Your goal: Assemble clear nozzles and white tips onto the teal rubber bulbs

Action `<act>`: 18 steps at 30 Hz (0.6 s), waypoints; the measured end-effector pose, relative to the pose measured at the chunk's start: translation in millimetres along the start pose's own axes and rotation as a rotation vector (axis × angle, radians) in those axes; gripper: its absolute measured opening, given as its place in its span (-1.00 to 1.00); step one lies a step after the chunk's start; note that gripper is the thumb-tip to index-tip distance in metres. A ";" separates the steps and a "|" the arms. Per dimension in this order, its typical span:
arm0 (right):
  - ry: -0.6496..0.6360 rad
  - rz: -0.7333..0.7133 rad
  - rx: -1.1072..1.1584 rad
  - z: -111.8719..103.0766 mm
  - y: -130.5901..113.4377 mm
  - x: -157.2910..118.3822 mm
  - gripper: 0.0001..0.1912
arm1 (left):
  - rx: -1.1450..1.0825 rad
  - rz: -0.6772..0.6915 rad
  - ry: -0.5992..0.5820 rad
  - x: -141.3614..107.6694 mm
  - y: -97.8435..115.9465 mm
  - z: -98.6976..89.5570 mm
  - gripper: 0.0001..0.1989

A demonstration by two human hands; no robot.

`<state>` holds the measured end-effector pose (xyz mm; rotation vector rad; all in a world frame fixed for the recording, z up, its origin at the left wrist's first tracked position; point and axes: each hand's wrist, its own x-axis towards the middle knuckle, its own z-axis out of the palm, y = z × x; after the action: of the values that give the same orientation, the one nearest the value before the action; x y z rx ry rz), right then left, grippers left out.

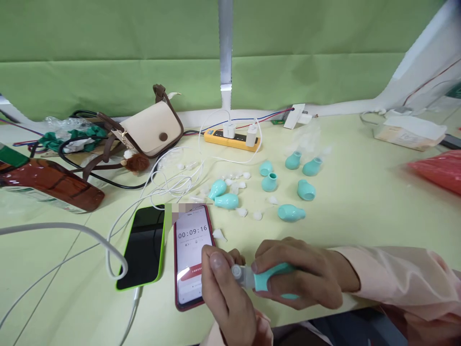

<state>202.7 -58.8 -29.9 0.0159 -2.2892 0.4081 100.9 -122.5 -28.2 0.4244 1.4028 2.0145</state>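
Observation:
My right hand (302, 274) is wrapped round a turquoise squeeze bulb (264, 280), which lies sideways with its neck towards the left. A translucent nozzle (248, 277) sits on that neck, its round end facing my left hand (230, 298). The left fingers are curled closed beside the nozzle's end; what they pinch is hidden. Beyond the hands lie loose turquoise bulbs, among them a bulb on its side (291, 213) and an open-necked bulb (269, 182). Small whitish translucent pieces (242, 211) are scattered near them.
A phone with a running timer (192, 235) lies left of my hands, beside a green-cased phone (144, 245). White cables (176, 185) tangle behind. Farther back are a yellow power strip (230, 140), a cream bag (154, 127) and a brown bottle (54, 182). Red plastic (437, 170) lies right.

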 end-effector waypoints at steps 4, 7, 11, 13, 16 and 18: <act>-0.083 0.224 -0.090 -1.6 -3.4 6.7 -0.78 | 0.093 0.148 -0.029 4.2 1.7 -2.5 -0.65; -0.136 0.315 -0.182 -1.9 -9.5 9.8 -0.73 | 0.154 0.284 -0.042 6.3 -2.5 -4.1 -0.68; -0.164 0.425 -0.141 -2.8 -18.3 10.8 -0.74 | 0.180 0.390 -0.016 6.9 -8.8 -4.7 -0.72; -0.158 0.554 -0.044 -3.3 -21.8 11.9 -0.77 | 0.206 0.436 -0.017 7.5 -10.6 -6.2 -0.74; -0.109 0.763 0.182 -2.4 -25.7 15.1 -0.78 | 0.260 0.494 -0.027 8.4 -12.5 -9.5 -0.75; -0.058 0.926 0.396 -0.7 -27.9 18.0 -0.76 | 0.303 0.525 -0.029 8.4 -13.6 -10.8 -0.77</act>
<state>194.8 -83.0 -8.5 -0.8598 -2.1086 1.3297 92.6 -121.6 -45.6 1.0423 1.7164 2.1756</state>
